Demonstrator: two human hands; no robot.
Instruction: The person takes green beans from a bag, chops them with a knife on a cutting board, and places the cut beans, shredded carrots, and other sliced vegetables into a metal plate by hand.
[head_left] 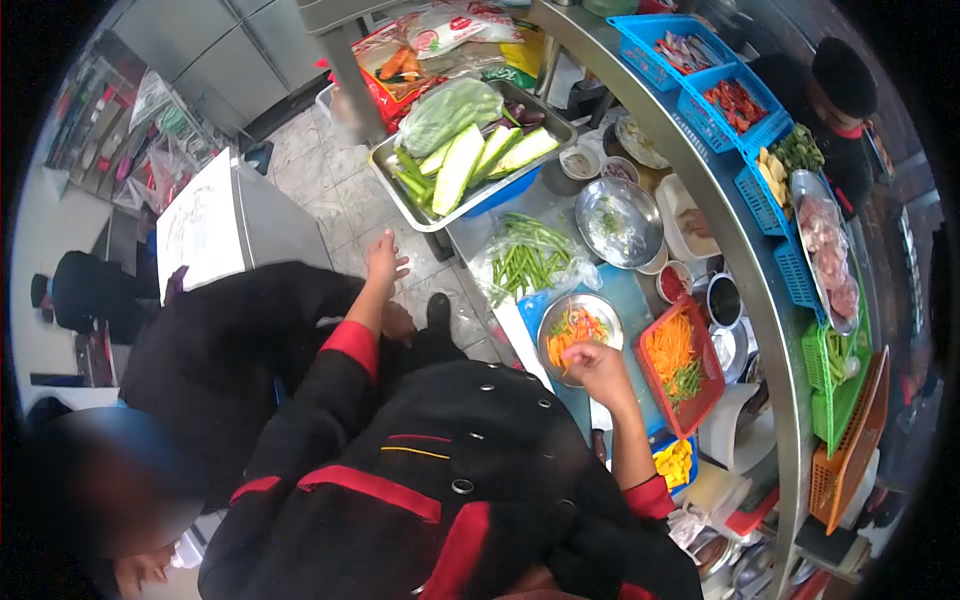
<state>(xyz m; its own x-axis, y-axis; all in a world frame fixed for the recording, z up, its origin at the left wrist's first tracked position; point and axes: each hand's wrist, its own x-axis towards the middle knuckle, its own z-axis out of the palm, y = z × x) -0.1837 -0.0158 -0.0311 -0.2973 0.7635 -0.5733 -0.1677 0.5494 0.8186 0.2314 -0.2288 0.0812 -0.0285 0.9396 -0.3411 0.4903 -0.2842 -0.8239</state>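
Note:
My right hand (597,374) is over the near edge of a round metal plate (546,322) that holds shredded carrot and other cut vegetables (580,329). Its fingers are curled together, and what they hold, if anything, is hidden. Out to the left, my left hand (385,262) hangs above the floor with its fingers apart and nothing in it. Beneath the plate lies a blue cutting board (570,402). Right of it stands a red basket (712,375) with carrot strips (672,345) and green strips. A bag of green beans (528,255) sits just beyond the plate.
Beyond the beans, a metal tray (390,160) carries cut green vegetables and eggplants. A metal bowl (640,225) stands at the back. Blue baskets (640,45) line the raised steel shelf (690,165) on the right. One person (200,350) is close on my left; another (835,110) stands behind the shelf.

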